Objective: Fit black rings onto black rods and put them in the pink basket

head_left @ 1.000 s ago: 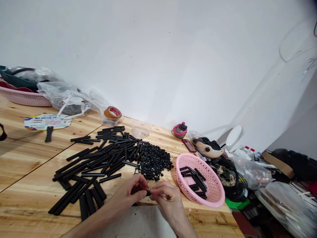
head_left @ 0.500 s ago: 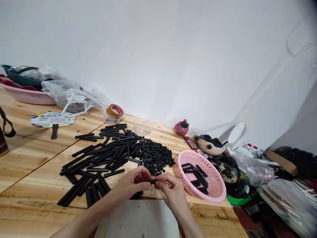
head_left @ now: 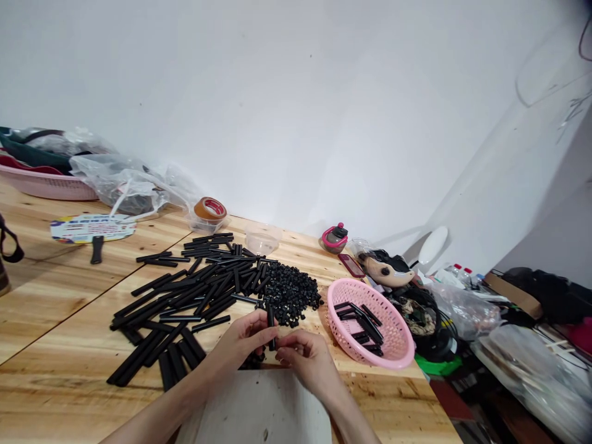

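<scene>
The left hand (head_left: 240,344) and right hand (head_left: 308,361) hold a short black tube (head_left: 271,327) upright between them, fingers curled and apparently pinching it, though the grip is partly hidden. They sit over the wooden surface (head_left: 55,320), just beside a heap of small black pieces (head_left: 290,295), near longer black tubes (head_left: 185,296) and a pink basket (head_left: 330,308).

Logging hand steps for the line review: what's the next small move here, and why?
Probably move the black rod into the pink basket with the right hand, though I can't tell if the rod is finished. It stands upright between the left hand and right hand, similar black rods already lie in the basket, and the basket sits on the right-hand side.
</scene>
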`<control>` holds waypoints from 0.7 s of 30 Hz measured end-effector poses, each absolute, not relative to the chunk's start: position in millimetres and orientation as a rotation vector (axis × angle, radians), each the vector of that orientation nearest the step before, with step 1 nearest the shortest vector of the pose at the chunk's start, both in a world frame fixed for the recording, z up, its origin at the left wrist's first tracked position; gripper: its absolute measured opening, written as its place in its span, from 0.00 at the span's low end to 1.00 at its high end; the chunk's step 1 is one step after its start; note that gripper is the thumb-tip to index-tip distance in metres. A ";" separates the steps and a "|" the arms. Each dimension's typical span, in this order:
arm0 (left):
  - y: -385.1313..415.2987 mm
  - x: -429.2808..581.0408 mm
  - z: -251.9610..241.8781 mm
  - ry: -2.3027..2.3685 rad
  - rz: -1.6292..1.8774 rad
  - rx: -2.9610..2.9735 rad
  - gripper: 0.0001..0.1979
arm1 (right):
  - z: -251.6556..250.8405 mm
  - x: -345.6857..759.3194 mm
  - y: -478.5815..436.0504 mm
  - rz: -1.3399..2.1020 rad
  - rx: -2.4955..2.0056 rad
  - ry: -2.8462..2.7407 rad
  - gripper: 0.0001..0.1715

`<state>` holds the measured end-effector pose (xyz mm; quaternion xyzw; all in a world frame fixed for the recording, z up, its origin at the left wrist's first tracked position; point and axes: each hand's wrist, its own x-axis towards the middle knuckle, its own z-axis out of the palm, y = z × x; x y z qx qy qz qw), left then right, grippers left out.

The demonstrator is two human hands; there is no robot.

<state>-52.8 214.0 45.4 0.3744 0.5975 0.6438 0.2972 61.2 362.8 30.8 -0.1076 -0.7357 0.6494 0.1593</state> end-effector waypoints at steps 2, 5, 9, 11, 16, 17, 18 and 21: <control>214.4 -54.0 41.1 1.572 1.715 1.021 0.16 | 34.1 64.4 361.5 1.679 -0.274 -2.220 0.06; 216.3 -54.8 35.5 1.537 1.714 1.048 0.16 | 40.4 69.7 360.7 1.507 -0.233 -2.323 0.09; 218.7 -52.5 33.6 1.533 1.681 1.089 0.18 | 44.7 74.5 360.2 1.456 -0.245 -2.350 0.09; 219.0 -50.9 34.0 1.561 1.668 1.098 0.18 | 45.2 75.4 358.6 1.443 -0.257 -2.369 0.09; 219.1 -49.0 32.6 1.581 1.670 1.146 0.17 | 47.0 75.5 353.1 1.397 -0.219 -2.423 0.10; 219.1 -48.8 31.7 1.580 1.673 1.160 0.17 | 47.6 75.4 352.4 1.384 -0.207 -2.428 0.11; 219.2 -48.8 30.8 1.579 1.674 1.170 0.17 | 48.2 75.4 352.0 1.374 -0.196 -2.433 0.12; 219.9 -49.1 27.9 1.575 1.672 1.155 0.17 | 49.6 75.6 351.5 1.377 -0.184 -2.449 0.13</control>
